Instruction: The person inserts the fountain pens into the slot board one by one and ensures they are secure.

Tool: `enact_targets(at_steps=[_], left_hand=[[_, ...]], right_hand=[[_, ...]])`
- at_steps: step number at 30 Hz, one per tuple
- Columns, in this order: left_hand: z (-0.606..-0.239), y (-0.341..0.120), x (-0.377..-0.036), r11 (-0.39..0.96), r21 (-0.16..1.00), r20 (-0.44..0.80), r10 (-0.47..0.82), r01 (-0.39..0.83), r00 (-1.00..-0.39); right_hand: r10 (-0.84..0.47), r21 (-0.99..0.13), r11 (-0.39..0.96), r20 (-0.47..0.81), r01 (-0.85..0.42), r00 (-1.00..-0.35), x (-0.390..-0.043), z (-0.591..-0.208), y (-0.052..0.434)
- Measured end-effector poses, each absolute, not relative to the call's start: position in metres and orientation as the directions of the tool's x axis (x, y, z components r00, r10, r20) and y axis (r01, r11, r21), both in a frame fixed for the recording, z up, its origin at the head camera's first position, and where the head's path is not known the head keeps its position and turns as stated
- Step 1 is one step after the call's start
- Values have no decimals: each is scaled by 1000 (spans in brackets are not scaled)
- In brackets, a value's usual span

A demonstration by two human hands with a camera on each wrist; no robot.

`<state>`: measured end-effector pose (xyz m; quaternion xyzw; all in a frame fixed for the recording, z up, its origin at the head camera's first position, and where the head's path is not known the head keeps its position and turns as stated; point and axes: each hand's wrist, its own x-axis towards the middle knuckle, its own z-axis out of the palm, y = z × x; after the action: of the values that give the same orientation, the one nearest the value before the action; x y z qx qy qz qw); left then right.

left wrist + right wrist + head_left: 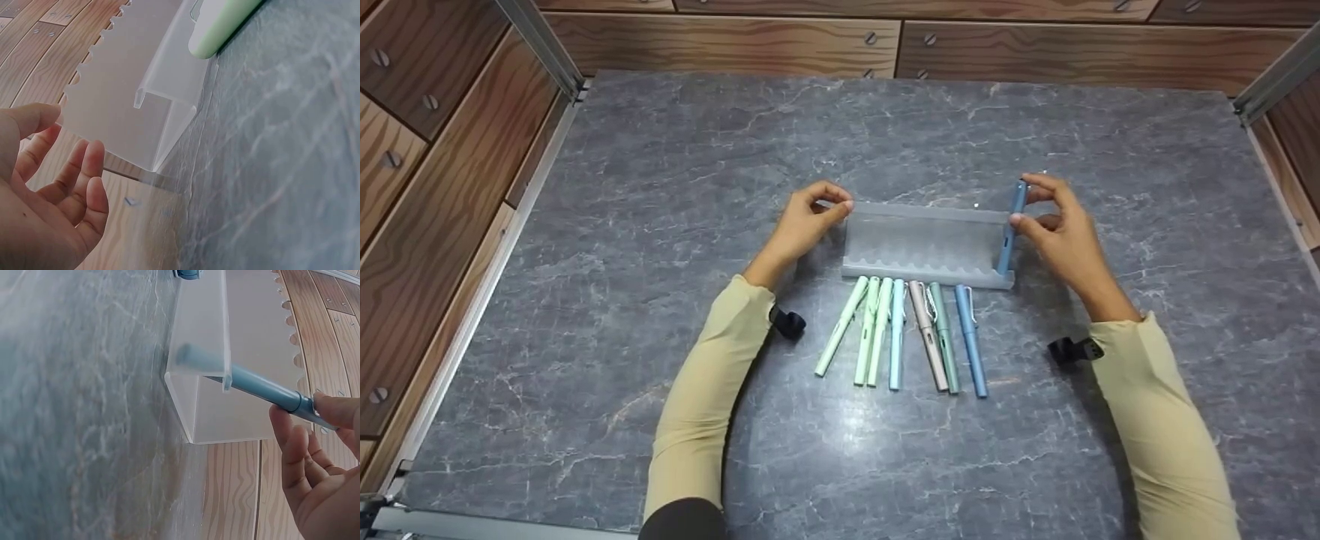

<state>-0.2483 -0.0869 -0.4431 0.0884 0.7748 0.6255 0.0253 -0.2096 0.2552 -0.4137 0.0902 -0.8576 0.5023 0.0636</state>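
Observation:
A frosted clear pen stand (922, 234) with a notched edge and a front trough stands mid-table. At its upper left corner, my left hand (802, 225) pinches the edge between thumb and index finger; the other fingers curl loosely in the left wrist view. My right hand (1063, 236) holds a blue pen (256, 384) near its upper end, between thumb and fingers. The pen leans upright at the stand's right end, its lower end inside the trough, seen through the frosted front in the right wrist view.
Several pens lie in front of the stand: light green pens (840, 328), a light blue pen (897, 337), a grey-beige pen (928, 336), a dark green pen (944, 341) and another blue pen (972, 345). Wood-patterned panels (720, 41) border the marbled table (697, 142).

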Motion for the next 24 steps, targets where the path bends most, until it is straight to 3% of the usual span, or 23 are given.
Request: enact_targets(at_steps=[24], left_hand=[[-443, -87, -248, 207, 972, 73, 171, 108, -983]], right_hand=[[-75, -877, 413, 235, -245, -969, -180, -402, 263]])
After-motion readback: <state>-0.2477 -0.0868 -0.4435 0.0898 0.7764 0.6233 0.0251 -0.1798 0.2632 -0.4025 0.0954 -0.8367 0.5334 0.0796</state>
